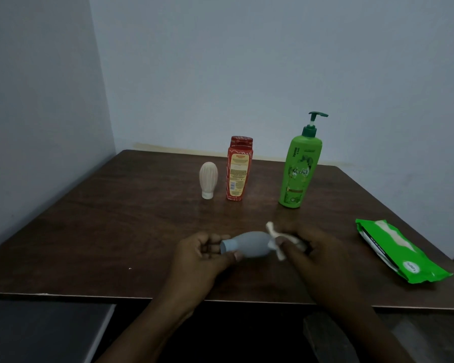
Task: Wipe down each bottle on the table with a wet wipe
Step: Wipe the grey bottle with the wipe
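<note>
A small grey bottle (249, 244) lies sideways above the table's front middle, cap pointing left. My left hand (202, 254) grips it at the cap end. My right hand (312, 247) holds a crumpled white wet wipe (273, 238) pressed around the bottle's right end. Farther back stand three upright bottles: a small cream ribbed bottle (208, 180) resting on its cap, a red bottle (238, 167) beside it, and a tall green pump bottle (299, 169) to the right.
A green pack of wet wipes (401, 252) lies flat near the right edge of the dark wooden table (116, 231). Pale walls close in behind and on the left. A grey surface (42, 334) sits below the table's front left edge.
</note>
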A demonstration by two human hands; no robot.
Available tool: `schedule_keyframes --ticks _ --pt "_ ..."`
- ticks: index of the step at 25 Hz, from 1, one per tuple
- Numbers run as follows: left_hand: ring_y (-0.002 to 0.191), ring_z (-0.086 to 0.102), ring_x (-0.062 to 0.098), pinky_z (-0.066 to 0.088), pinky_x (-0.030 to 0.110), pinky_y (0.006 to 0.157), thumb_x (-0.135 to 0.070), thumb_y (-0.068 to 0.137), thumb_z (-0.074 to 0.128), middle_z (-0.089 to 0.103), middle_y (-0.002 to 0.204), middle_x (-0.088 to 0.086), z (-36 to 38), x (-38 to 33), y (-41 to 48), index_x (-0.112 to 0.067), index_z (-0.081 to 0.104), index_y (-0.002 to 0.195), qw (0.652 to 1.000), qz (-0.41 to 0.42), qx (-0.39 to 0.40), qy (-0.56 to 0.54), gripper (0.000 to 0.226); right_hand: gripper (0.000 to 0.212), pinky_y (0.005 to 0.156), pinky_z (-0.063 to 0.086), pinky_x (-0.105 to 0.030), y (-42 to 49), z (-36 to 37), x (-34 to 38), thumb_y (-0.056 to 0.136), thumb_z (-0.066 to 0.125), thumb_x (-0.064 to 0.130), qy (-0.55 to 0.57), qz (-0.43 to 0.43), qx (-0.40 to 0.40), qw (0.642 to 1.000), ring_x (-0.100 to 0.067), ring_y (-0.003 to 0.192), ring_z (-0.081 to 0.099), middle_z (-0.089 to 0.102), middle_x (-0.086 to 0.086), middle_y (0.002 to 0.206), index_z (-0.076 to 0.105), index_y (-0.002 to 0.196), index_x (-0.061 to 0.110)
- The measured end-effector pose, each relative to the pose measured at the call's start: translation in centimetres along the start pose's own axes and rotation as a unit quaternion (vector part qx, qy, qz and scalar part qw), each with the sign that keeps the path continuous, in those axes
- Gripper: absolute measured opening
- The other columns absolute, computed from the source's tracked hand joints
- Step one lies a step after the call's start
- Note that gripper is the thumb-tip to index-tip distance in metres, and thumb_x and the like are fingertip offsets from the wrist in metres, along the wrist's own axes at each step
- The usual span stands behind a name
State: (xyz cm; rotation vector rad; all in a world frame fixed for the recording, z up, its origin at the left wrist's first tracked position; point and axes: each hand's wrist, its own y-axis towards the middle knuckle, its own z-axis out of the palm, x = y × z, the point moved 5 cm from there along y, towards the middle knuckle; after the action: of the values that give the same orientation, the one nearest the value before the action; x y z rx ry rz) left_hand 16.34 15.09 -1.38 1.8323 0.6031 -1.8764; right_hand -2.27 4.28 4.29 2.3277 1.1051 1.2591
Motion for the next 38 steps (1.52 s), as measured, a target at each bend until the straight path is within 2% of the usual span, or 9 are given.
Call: schedule_keyframes --ticks 6,9,13,17,22,24,27,32,38 --pt "0.079 0.071 0.020 0.058 0.025 0.064 -0.006 0.054 0.087 0.077 0.098 0.022 2.5 -2.0 -1.9 0.004 0.067 0.101 0.974 0.027 0.008 -0.226 0.052 0.028 0.080 0.048 -0.007 0.2 -0.4 2.1 0.088 0.068 0.007 0.160 0.026 -0.179 0.970 0.005 0.100 0.062 0.068 0.013 0.103 0.068 0.108 0.027" --pt "0.077 0.074 0.025 0.063 0.031 0.071 -0.008 0.054 0.085 0.076 0.095 0.027 3.3 -3.1 -2.1 0.007 0.066 0.097 0.955 0.047 0.005 -0.291 0.050 0.025 0.075 0.057 -0.025 -1.6 0.9 4.2 0.084 0.073 0.004 0.271 0.012 -0.169 0.948 -0.009 0.090 0.070 0.073 0.005 0.093 0.073 0.095 0.026" --pt "0.067 0.073 0.029 0.063 0.030 0.061 0.002 0.060 0.077 0.075 0.084 0.025 3.6 -3.8 -2.9 0.009 0.062 0.088 0.944 0.028 0.021 -0.330 0.033 0.021 0.073 0.054 -0.016 -0.6 -2.0 5.3 0.083 0.071 0.000 0.318 -0.014 -0.196 0.928 -0.008 0.087 0.070 0.075 0.004 0.093 0.074 0.094 0.017" --pt "0.059 0.071 0.032 0.059 0.028 0.050 0.009 0.062 0.076 0.069 0.089 0.034 4.5 -4.4 -4.3 0.010 0.058 0.105 0.947 0.012 0.051 -0.317 0.047 0.026 0.081 0.052 -0.015 0.5 -4.1 6.2 0.087 0.064 -0.008 0.285 -0.049 -0.221 0.931 -0.011 0.097 0.068 0.072 0.000 0.101 0.072 0.099 0.014" --pt "0.064 0.073 0.031 0.062 0.032 0.055 0.008 0.062 0.080 0.071 0.081 0.028 5.8 -5.2 -5.4 0.006 0.057 0.091 0.946 0.016 0.079 -0.315 0.038 0.025 0.077 0.050 -0.010 -1.8 -3.8 6.8 0.086 0.066 -0.006 0.274 -0.092 -0.255 0.923 -0.002 0.092 0.067 0.068 0.006 0.099 0.072 0.099 0.014" --pt "0.064 0.074 0.026 0.062 0.031 0.055 0.009 0.069 0.083 0.073 0.081 0.025 6.1 -5.5 -5.8 0.004 0.057 0.095 0.935 0.016 0.088 -0.342 0.037 0.022 0.073 0.052 -0.013 -2.3 -3.2 6.7 0.086 0.069 0.004 0.275 -0.077 -0.231 0.930 -0.006 0.087 0.068 0.070 0.008 0.097 0.073 0.096 0.024" --pt "0.065 0.072 0.026 0.062 0.029 0.056 -0.003 0.077 0.067 0.072 0.089 0.028 5.7 -6.6 -6.2 0.006 0.066 0.096 0.929 0.012 0.123 -0.350 0.021 0.024 0.074 0.052 -0.013 -1.9 -3.8 6.7 0.082 0.071 -0.008 0.279 -0.091 -0.139 0.946 -0.006 0.084 0.070 0.072 0.006 0.091 0.075 0.089 0.015" --pt "0.062 0.067 0.035 0.059 0.034 0.052 -0.013 0.089 0.053 0.066 0.089 0.033 6.6 -6.8 -7.2 0.005 0.059 0.125 0.910 -0.076 0.197 -0.357 0.041 0.025 0.079 0.052 -0.017 -0.5 -6.7 6.0 0.087 0.066 -0.003 0.236 -0.061 -0.232 0.942 -0.007 0.092 0.067 0.071 0.005 0.097 0.072 0.098 0.018" --pt "0.061 0.063 0.031 0.052 0.034 0.056 -0.030 0.084 0.053 0.061 0.086 0.025 7.4 -5.6 -6.2 0.003 0.057 0.132 0.907 -0.115 0.206 -0.350 0.058 0.017 0.080 0.052 -0.024 -2.4 -3.8 6.3 0.086 0.065 0.006 0.144 -0.157 -0.194 0.958 -0.011 0.099 0.066 0.065 0.004 0.106 0.073 0.097 0.017"
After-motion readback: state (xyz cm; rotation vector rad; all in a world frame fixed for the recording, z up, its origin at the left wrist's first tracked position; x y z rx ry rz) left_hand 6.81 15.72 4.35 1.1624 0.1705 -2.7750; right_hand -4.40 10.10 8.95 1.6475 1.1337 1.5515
